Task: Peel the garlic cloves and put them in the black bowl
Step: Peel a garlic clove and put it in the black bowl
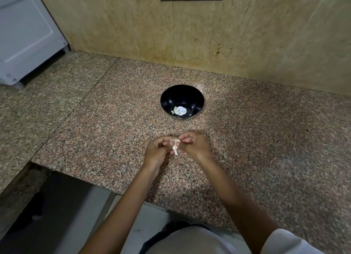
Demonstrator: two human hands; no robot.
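Head view: left hand (158, 152) and right hand (193, 144) meet above the speckled pink-brown granite worktop (95, 120), fingers of both curled, pinching one pale papery-skinned garlic clove (175, 148) between them. Round glossy black bowl (182, 101) stands beyond, holding a few peeled cloves (177, 110).

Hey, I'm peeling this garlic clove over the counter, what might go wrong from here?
Both the left hand and right hand pinch the garlic clove over the countertop, short of the black bowl; a slip would likely drop it there. Loose skin may cling and end up in the bowl.
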